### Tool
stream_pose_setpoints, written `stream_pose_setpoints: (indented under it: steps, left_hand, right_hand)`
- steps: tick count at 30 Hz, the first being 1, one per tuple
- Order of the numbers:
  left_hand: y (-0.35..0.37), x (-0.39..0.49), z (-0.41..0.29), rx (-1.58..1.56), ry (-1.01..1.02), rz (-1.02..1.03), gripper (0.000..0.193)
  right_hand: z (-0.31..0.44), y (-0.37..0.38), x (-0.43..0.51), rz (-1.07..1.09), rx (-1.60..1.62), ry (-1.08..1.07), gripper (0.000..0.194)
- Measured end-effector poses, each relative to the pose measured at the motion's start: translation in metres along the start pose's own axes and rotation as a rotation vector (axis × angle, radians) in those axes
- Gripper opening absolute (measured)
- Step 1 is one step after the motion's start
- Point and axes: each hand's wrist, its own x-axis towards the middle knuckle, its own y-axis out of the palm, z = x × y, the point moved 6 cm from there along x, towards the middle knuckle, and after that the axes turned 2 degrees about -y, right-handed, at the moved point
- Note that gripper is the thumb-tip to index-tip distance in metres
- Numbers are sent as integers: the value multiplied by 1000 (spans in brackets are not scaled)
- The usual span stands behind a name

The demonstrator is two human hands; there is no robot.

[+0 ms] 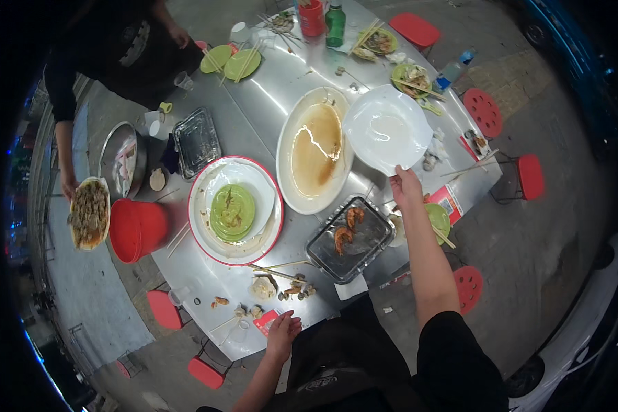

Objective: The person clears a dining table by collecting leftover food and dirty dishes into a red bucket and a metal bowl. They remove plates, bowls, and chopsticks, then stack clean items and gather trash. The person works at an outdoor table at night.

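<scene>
Between the thumb and fingers of my right hand (406, 188) is the near corner of a white squarish plate (386, 129). To its left lies an oval white platter (316, 149) with brown liquid in it. My left hand (283, 329) holds nothing; its fingers are apart above a red printed card (266, 322) at the table's near edge. A foil tray (371, 247) with a few shrimp pieces (343, 238) lies below the platter. Left of the platter, a red-rimmed basin (198, 226) holds a white plate and stacked green plates (232, 211).
Across the metal table (257, 123), a person in dark clothes tilts a food-covered plate (89, 213) beside a red bucket (139, 229) and a steel bowl (110, 159). A green bottle (335, 24), a plastic bottle (453, 71) and chopsticks stand or lie about. Red stools (483, 112) surround the table.
</scene>
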Motion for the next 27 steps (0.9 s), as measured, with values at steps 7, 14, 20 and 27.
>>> stream_pose_setpoints:
  steps: [7, 14, 20, 27]
  left_hand:
    - [-22, -5, -16, 3, 27, 187, 32]
    - [-34, -13, -14, 34, 30, 175, 29]
    - [-33, -15, -6, 63, 3, 132, 32]
    - [-50, -27, 11, 11, -15, 109, 31]
  right_hand:
    - [27, -63, -152, 115, 95, 46, 26]
    - [133, -237, -233, -393, 182, 60, 22]
    - [198, -317, -187, -787, 308, -46, 23]
    - [112, -225, -231, -590, -243, -41, 21]
